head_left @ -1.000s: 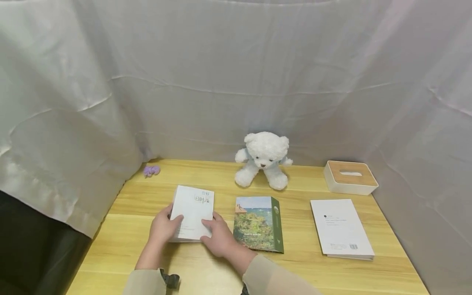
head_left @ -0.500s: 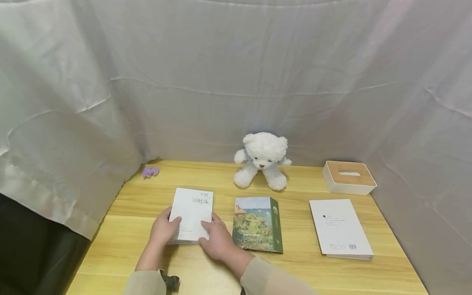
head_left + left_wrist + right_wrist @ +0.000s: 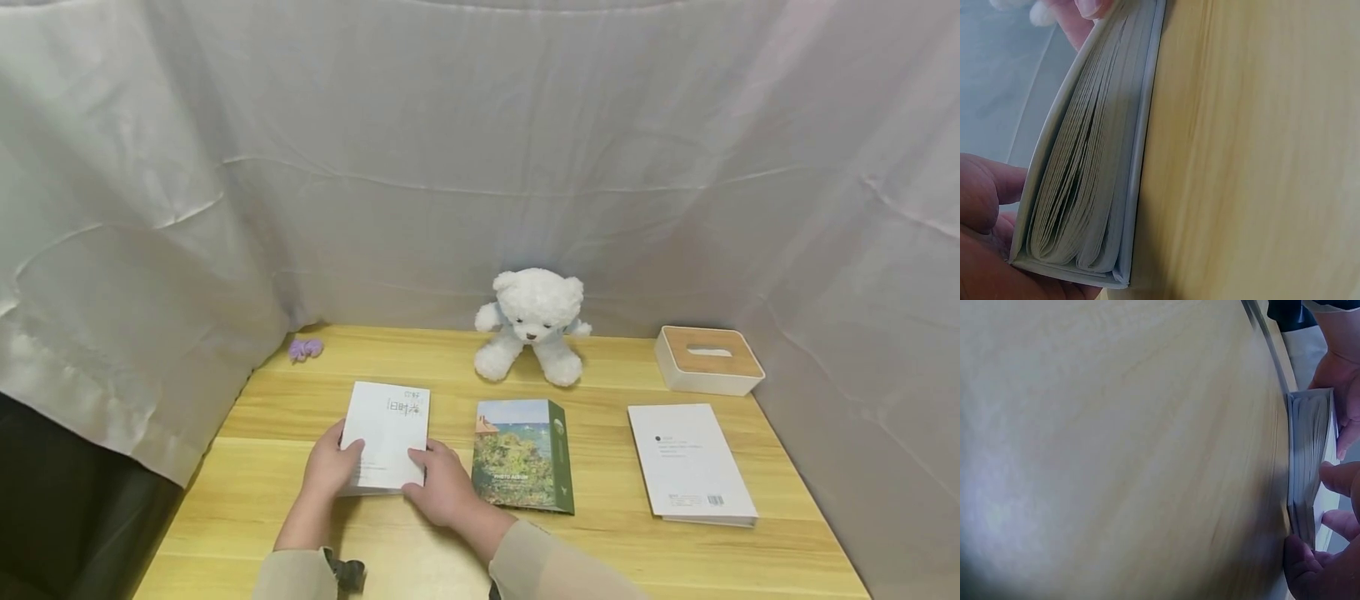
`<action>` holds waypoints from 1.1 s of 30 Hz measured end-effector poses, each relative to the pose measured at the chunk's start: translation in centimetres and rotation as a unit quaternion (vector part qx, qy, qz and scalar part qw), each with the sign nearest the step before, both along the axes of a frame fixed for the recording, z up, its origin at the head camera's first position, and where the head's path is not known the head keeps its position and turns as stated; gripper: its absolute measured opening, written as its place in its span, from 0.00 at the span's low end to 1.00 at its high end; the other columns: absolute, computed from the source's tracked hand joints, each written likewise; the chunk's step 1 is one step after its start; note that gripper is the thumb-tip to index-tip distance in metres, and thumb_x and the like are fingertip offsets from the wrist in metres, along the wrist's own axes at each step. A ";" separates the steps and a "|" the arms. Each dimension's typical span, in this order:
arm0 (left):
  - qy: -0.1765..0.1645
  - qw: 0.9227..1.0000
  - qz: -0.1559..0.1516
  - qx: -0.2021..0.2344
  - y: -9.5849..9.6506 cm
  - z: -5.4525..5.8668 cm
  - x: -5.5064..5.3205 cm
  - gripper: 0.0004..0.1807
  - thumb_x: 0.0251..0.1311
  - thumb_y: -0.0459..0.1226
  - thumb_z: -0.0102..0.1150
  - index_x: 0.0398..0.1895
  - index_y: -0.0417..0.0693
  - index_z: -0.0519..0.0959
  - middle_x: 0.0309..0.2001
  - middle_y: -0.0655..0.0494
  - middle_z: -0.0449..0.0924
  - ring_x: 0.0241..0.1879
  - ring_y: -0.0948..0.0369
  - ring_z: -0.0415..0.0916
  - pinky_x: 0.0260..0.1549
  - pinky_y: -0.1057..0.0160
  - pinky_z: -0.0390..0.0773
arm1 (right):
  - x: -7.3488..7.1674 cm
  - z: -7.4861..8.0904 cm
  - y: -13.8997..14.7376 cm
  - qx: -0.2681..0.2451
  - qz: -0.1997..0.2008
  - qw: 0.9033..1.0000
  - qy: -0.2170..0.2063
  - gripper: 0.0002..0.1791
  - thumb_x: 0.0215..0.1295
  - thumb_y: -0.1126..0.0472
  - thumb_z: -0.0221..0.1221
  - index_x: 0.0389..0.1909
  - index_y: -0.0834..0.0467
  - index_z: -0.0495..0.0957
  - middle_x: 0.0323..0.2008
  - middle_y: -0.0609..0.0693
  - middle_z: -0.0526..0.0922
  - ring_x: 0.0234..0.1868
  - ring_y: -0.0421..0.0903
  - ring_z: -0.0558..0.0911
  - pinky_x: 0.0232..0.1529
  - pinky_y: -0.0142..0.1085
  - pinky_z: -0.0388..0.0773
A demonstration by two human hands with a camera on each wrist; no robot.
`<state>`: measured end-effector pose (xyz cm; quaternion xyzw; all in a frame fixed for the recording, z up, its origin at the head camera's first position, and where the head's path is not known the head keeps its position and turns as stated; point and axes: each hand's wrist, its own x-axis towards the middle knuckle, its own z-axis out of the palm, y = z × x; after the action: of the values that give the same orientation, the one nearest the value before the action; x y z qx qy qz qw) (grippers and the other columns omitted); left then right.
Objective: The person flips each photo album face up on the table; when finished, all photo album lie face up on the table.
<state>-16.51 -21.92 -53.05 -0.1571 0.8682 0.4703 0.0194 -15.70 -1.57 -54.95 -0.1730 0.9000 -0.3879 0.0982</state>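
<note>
Yellow wood-grained surface (image 3: 420,554): purple knotted bundle (image 3: 306,349), far-left corner; fluffy white bear (image 3: 534,312), far edge; white wood-topped box (image 3: 708,360), far-right corner; green landscape-covered photo album (image 3: 517,454), between side edges; white rectangular book (image 3: 692,467), near right edge.

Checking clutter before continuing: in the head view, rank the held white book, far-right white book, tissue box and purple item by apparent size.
1. Far-right white book
2. Held white book and tissue box: too close to rank; the book is partly covered
3. Purple item
</note>
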 end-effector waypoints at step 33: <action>0.176 0.983 -0.048 -0.019 8.4 3.0 -0.3 0.24 0.68 0.35 0.68 0.65 0.38 0.80 0.63 0.37 0.80 0.61 0.39 0.78 0.60 0.37 0.77 | 0.6 2.5 16.9 -0.131 -0.114 0.983 0.066 0.30 0.64 0.68 0.73 0.67 0.67 0.77 0.68 0.64 0.75 0.61 0.63 0.79 0.54 0.51 0.84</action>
<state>-16.79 -13.57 -50.02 -0.0299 0.8732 0.4728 -0.1144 -15.11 15.37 -52.42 -0.1063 0.8595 -0.4990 -0.0301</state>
